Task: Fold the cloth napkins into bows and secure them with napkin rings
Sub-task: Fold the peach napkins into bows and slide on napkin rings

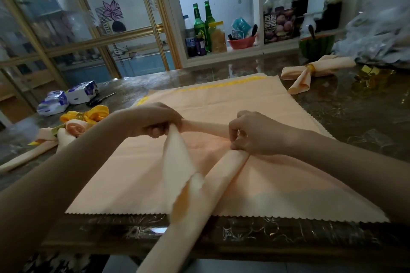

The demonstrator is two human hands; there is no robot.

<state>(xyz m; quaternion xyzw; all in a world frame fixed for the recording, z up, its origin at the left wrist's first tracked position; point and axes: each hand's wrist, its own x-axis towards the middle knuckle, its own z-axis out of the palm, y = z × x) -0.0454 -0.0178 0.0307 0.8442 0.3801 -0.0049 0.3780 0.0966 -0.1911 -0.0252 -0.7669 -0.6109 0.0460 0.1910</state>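
Far left: two white and blue plastic packets (66, 97) lie on the dark marble-pattern desk (355, 117), with a pair of dark scissors (101, 98) just beside them.
Left side of the desk: a yellow cloth bow (95, 113) lies here, touching a folded peach napkin with a rolled loop (74, 129) and a long tail.
Left hand: the left hand (153, 121) has its fingers curled round one end of the narrow peach cloth napkin (221, 175). A flat pointed tail falls down from this grip.
Napkin in work: it lies in the middle of the desk. Between the hands it runs as a rolled band, and its longer rolled tail goes over the near edge of the desk and hangs there.
Under the napkin: a flat square peach cloth with zigzag edges (124, 173) is spread out. A yellow cloth edge (233, 83) shows under it at the far side.
Right hand: the right hand (250, 137) pinches the napkin with thumb and fingers where the rolled tail bends. The two hands are apart.
Far right: a finished peach cloth bow (297, 75) lies with a shiny gold napkin ring (310, 68) around its middle. Near it are some blurred loose gold pieces (372, 77) and a crumpled clear plastic wrap (381, 35).
Back shelf: two green glass bottles (202, 22) stand beside a red bowl (241, 42).
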